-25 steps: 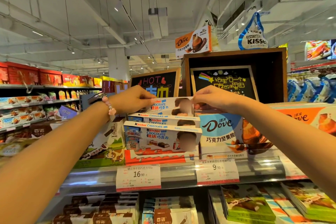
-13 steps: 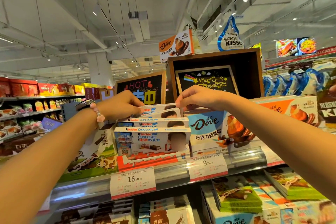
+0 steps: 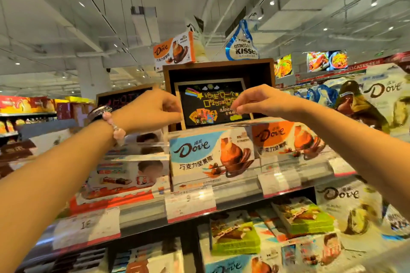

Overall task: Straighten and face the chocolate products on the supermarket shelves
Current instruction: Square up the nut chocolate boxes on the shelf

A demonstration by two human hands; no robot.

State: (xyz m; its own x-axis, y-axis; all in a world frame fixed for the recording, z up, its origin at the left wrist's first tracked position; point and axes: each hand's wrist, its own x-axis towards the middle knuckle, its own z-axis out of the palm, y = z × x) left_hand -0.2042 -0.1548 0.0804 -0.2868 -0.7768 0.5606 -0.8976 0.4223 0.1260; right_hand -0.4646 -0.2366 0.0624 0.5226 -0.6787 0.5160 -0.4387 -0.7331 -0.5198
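My left hand (image 3: 153, 108) and my right hand (image 3: 261, 102) hover side by side above the top shelf, in front of a black chalkboard sign (image 3: 210, 104). Both have curled fingers and I see nothing held in them. Below my left hand lies a stack of white Kinder chocolate boxes (image 3: 131, 170), faces forward. A blue Dove box (image 3: 199, 153) stands under the gap between my hands. An orange Dove box (image 3: 286, 137) sits under my right wrist. The picture is blurred by motion.
Price tags hang on the shelf rail (image 3: 144, 210). Green chocolate boxes (image 3: 235, 237) fill the lower shelf. A Dove box (image 3: 174, 51) and a Hershey's Kisses sign (image 3: 241, 46) top the wooden display. Large Dove packs (image 3: 381, 99) crowd the right.
Both hands have let go of the top Kinder box and risen to the right, now before the chalkboard sign. The view has swung right.
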